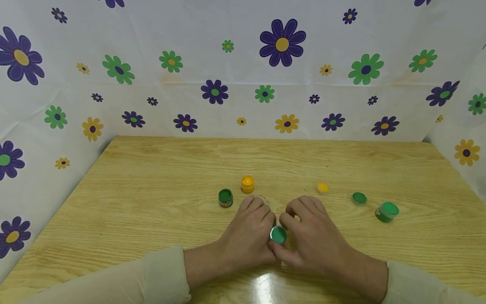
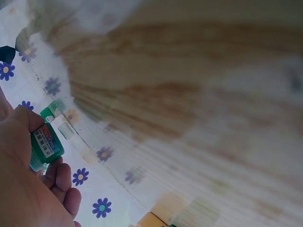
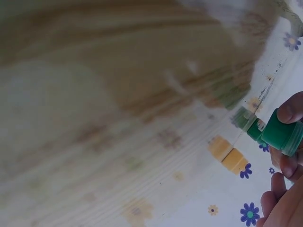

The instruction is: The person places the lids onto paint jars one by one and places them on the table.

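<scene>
A small green paint jar (image 1: 278, 235) is between my two hands, its round green end facing the head camera. My left hand (image 1: 248, 232) grips it from the left. From the other side my right hand (image 1: 313, 234) holds it, with the thumb against its near edge. A printed label shows on the jar (image 2: 47, 142) in the left wrist view. In the right wrist view, a thumb lies on the jar's green side (image 3: 277, 130). The hands partly hide the jar, so I cannot tell how its lid sits.
Beyond my left hand stand a dark green paint jar (image 1: 225, 198) and an orange-yellow one (image 1: 248, 185). To the right lie a yellow lid (image 1: 322, 188) and a green lid (image 1: 359, 198), beside another green jar (image 1: 387, 212). Flowered cloth (image 1: 243, 67) encloses the wooden table (image 1: 152, 190).
</scene>
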A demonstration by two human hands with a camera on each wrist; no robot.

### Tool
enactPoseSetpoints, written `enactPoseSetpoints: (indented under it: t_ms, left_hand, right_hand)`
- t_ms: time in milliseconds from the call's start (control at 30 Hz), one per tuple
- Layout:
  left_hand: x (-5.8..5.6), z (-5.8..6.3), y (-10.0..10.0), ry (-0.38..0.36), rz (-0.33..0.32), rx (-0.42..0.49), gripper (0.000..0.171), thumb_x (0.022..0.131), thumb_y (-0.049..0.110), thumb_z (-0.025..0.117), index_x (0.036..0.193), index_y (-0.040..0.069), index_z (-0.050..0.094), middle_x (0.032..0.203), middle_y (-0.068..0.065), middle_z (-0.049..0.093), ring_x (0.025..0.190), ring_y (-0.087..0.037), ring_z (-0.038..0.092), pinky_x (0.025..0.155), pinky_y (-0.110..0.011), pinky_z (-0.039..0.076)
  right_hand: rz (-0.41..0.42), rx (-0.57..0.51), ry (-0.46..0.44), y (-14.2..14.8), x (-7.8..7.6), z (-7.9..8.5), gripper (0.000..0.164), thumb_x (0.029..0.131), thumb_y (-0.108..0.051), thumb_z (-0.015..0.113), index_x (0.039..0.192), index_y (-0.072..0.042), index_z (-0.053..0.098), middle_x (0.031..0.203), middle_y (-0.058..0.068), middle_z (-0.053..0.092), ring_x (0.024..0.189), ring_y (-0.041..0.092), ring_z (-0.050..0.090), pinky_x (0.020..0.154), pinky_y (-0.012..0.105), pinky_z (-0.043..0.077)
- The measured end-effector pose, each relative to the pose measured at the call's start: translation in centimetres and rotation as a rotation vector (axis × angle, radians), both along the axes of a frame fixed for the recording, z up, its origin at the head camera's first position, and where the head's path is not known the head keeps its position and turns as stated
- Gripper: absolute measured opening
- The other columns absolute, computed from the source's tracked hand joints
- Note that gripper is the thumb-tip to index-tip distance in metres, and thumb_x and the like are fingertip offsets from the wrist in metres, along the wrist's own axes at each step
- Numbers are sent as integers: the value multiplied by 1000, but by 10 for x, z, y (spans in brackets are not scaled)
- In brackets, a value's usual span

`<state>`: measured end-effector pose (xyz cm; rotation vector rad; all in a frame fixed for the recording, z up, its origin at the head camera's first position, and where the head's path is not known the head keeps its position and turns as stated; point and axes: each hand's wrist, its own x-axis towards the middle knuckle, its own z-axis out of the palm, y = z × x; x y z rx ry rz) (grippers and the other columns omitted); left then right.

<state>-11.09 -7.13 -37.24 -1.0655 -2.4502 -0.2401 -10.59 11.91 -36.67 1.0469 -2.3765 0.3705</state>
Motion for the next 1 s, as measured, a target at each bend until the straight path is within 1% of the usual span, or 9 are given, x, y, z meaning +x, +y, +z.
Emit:
enactPoseSetpoints:
  t_ms: [100, 167, 233, 367, 433, 600, 767, 1000]
  left_hand:
    - [0, 0, 0, -10, -1, 8, 32, 67, 42, 75, 70, 16, 57, 70, 7, 54, 81, -14, 47, 89, -32, 36]
    - [0, 0, 0, -22, 2, 14, 32, 68, 42, 76, 72, 15, 58, 71, 7, 55, 82, -15, 48, 89, -32, 37]
    - [0, 1, -1, -39, 5, 19, 33, 68, 42, 77, 74, 14, 60, 73, 7, 56, 84, -15, 48, 90, -32, 37]
    - [0, 2, -1, -54, 8, 24, 34, 69, 42, 78, 77, 13, 61, 74, 6, 57, 84, -14, 47, 89, -31, 36]
    - [0, 2, -1, -52, 6, 28, 33, 69, 41, 78, 77, 14, 61, 74, 7, 57, 83, -14, 47, 87, -31, 36]
    - [0, 2, -1, -56, 13, 19, 33, 69, 41, 77, 76, 14, 61, 74, 6, 57, 83, -14, 47, 88, -31, 36]
    - [0, 2, -1, -69, 20, 0, 34, 71, 44, 77, 76, 14, 61, 76, 6, 58, 85, -14, 48, 91, -32, 37]
    - [0, 3, 0, -59, 26, -4, 36, 70, 45, 78, 77, 14, 61, 77, 6, 59, 86, -14, 49, 93, -33, 37]
  right_hand:
    - [-8, 1, -25, 0, 0, 0, 35, 80, -49, 69, 82, -15, 61, 90, -1, 55, 88, 18, 50, 88, 41, 42]
    - [-14, 3, -53, 0, 1, 1, 34, 79, -48, 69, 88, -15, 64, 91, -2, 55, 91, 18, 50, 90, 41, 41]
    - [-9, 2, -79, 0, 2, 1, 33, 77, -43, 69, 95, -15, 66, 93, -3, 56, 94, 18, 51, 91, 42, 41]
    - [16, -1, -76, 0, 2, 0, 32, 73, -35, 68, 99, -17, 67, 93, -4, 54, 94, 17, 49, 90, 42, 41]
    - [22, -1, -62, 0, 2, 0, 33, 71, -33, 68, 99, -17, 67, 93, -4, 54, 94, 17, 49, 90, 42, 41]
    - [26, -3, -38, 0, 2, 0, 32, 70, -33, 68, 97, -16, 67, 92, -3, 53, 92, 18, 48, 88, 41, 42]
    - [19, 2, -36, 0, 2, 0, 31, 72, -34, 67, 96, -16, 67, 91, -3, 53, 92, 18, 48, 88, 41, 41]
    - [13, 5, -28, 0, 2, 0, 29, 73, -35, 67, 93, -15, 66, 91, -2, 54, 91, 18, 49, 88, 41, 41]
